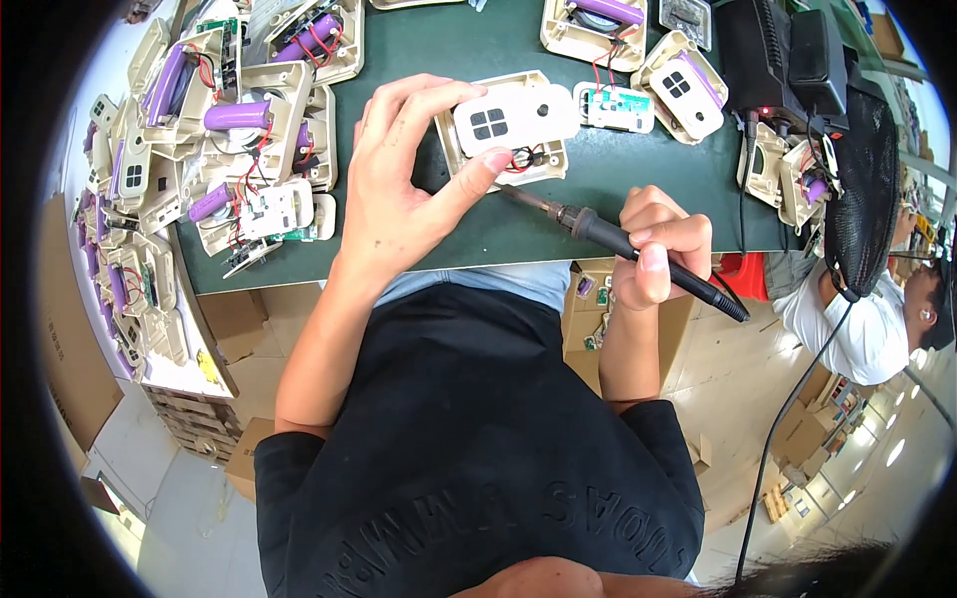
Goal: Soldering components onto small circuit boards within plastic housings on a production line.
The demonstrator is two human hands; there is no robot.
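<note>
White, the panel (518, 115) is lying pinched in the left hand (399, 189) over a beige housing (450, 148); to that hand's right, the right hand (663, 244) is gripping a soldering iron (598, 231), possibly threatening wires (525, 157) or thumb (469, 187) should either hand slip.

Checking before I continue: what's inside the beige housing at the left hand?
Red and black wires show inside the beige housing. The white button panel, held by the left hand, hides most of the interior.
</note>
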